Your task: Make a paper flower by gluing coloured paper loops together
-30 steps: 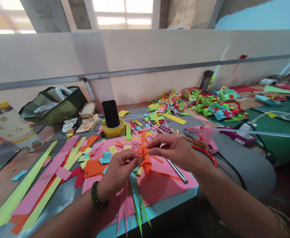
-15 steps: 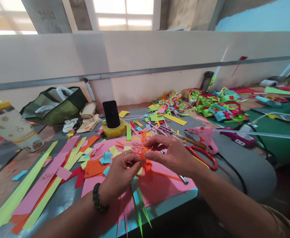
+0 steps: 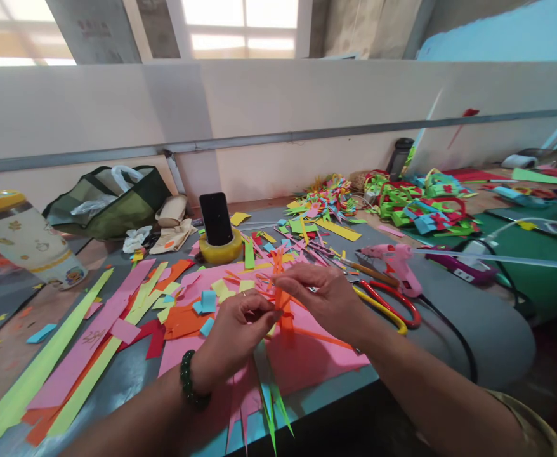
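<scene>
My left hand (image 3: 233, 336) and my right hand (image 3: 326, 298) meet over the middle of the table, both pinching a bundle of orange paper strips (image 3: 282, 298). The strips stick up above the fingers and hang down below them. My left wrist wears a dark green bead bracelet (image 3: 190, 384). Under the hands lies a large pink paper sheet (image 3: 307, 358), with green and blue pointed strips (image 3: 271, 397) poking over the table's near edge.
Red and yellow scissors (image 3: 387, 301) and a pink glue gun (image 3: 397, 263) lie right of my hands. A phone stands in a yellow tape roll (image 3: 219, 244). Long pink and green strips (image 3: 78, 346) cover the left. Finished paper pieces (image 3: 416, 203) pile at the back right.
My hands have shifted slightly and turned the orange bundle, so that the strips stand more upright. The scissors show more fully right of my right hand.
</scene>
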A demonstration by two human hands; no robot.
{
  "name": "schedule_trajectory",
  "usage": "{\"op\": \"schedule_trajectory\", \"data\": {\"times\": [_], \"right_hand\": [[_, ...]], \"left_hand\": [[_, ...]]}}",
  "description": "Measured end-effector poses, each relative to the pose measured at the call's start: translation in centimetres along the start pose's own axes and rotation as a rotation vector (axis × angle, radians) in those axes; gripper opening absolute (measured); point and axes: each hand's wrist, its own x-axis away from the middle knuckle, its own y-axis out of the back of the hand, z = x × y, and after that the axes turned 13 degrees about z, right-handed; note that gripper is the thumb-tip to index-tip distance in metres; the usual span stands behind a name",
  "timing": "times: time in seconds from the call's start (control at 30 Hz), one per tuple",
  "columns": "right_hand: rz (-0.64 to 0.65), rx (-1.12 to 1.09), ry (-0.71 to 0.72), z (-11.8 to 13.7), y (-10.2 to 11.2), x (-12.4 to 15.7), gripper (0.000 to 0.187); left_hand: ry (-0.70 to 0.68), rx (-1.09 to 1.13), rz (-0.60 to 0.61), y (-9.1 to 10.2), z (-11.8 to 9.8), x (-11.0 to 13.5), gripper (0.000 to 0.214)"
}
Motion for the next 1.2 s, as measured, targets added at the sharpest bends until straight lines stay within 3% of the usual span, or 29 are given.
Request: {"op": "schedule_trajectory", "data": {"times": [0.13, 0.2, 0.4, 0.67, 0.77, 0.9, 1.0, 1.1, 1.2], "right_hand": [[-0.048, -0.201, -0.041, -0.4, 1.5, 0.2, 0.052], [-0.038, -0.208, -0.077, -0.5, 1.6, 0.4, 0.048], [0.281, -0.333, -0.183, -0.2, -0.9, 1.2, 0.031], [0.236, -0.525, -0.169, -0.2, -2.1, 0.8, 0.033], [0.212, -0.418, -0.154, -0.1, -1.7, 1.2, 0.031], [0.156, 0.12, -0.111, 0.4, -0.6, 2.1, 0.018], [0.334, 0.307, -0.109, 0.9, 0.7, 2.7, 0.016], [0.571, 0.259, -0.109, 0.8, 1.9, 2.8, 0.015], [0.699, 0.186, -0.161, 0.1, 2.5, 2.8, 0.013]], "left_hand": [[0.124, 0.299, 0.045, 0.4, -0.3, -0.2, 0.025], [0.156, 0.36, 0.036, 0.6, -0.5, -0.2, 0.028], [0.131, 0.439, -0.039, 0.7, -0.5, -0.1, 0.019], [0.162, 0.63, 0.022, 0.5, 0.1, 0.0, 0.017], [0.135, 0.629, 0.077, 0.8, 0.1, 0.1, 0.019], [0.117, 0.54, 0.006, 1.5, -0.2, 0.4, 0.044], [0.085, 0.304, 0.019, 1.6, -0.5, 0.5, 0.049], [0.108, 0.172, 0.224, 0.9, -0.7, 0.4, 0.035], [0.143, 0.123, 0.365, -0.1, -0.7, 0.3, 0.021]]}}
